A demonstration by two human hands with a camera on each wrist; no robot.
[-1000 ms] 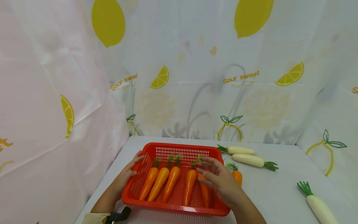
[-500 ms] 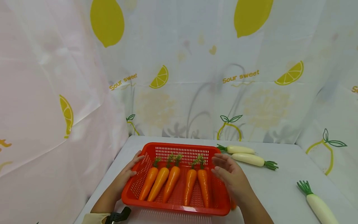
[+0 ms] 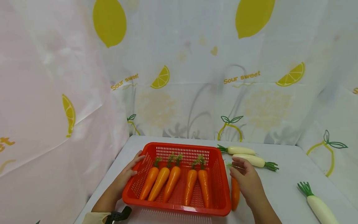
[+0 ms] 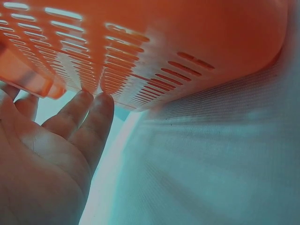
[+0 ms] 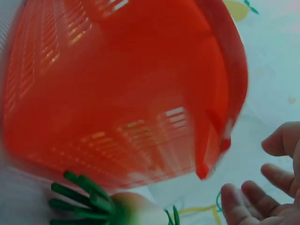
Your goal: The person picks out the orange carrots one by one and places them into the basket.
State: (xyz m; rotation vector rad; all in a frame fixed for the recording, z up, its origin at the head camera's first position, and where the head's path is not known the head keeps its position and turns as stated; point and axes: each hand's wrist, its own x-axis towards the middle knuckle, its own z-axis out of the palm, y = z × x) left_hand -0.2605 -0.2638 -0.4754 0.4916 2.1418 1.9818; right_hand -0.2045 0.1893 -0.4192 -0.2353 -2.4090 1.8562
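A red slotted plastic basket (image 3: pixel 179 209) stands on the table, with several orange carrots (image 3: pixel 172 183) with leafy tops lying in it. My left hand (image 3: pixel 124 177) rests against the basket's left side in the head view. In the left wrist view its straight fingers (image 4: pixel 101 117) touch the slotted outer wall. My right hand (image 3: pixel 248 182) is just right of the basket, over another carrot (image 3: pixel 235 194) lying on the table, and partly covers it. Its fingers are relaxed and bent, with nothing seen between them; whether they touch the carrot I cannot tell.
Two white radishes with green tops lie behind my right hand, a farther radish (image 3: pixel 240 150) and a nearer radish (image 3: pixel 249 159). A third radish (image 3: pixel 321 208) lies at the right of the white table (image 3: pixel 279 186). Lemon-printed cloth (image 3: pixel 179 102) encloses the back and sides.
My right hand has moved from over the carrots in the basket, rightward past the rim, to the carrot on the table. The left hand and basket have stayed put.
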